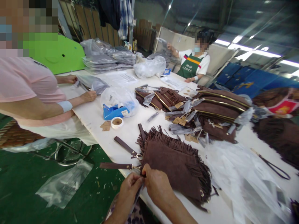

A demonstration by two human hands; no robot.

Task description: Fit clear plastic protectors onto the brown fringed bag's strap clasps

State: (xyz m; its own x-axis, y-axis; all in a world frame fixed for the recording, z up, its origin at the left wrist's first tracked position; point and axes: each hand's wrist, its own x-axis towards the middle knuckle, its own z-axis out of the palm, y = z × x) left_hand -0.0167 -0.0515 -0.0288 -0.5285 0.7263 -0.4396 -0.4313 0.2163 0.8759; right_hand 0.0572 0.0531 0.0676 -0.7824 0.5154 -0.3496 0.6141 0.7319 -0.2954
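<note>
Both of my hands meet at the near left corner of a dark brown fringed suede bag [170,161] lying on the white table. My left hand [129,186] is closed, thumb and fingers pinching a narrow dark strip [138,193] that hangs toward my lap; its kind is unclear. Pressed against it, my right hand [157,183] is closed too, with its fingertips at the bag's edge; what they pinch is hidden. Just beyond the hands, a brown wrist strap [115,165] with a metal clasp sticks out over the table edge. A second wrist strap [125,146] lies behind it.
Beyond the bag lie a blue tape dispenser [115,111], a tape roll [117,123] and piled brown bags [219,109] with tags. Clear plastic bags [243,174] spread at right. A co-worker in pink [35,84] handles a plastic-wrapped item at left; another in a green apron [190,66] stands opposite.
</note>
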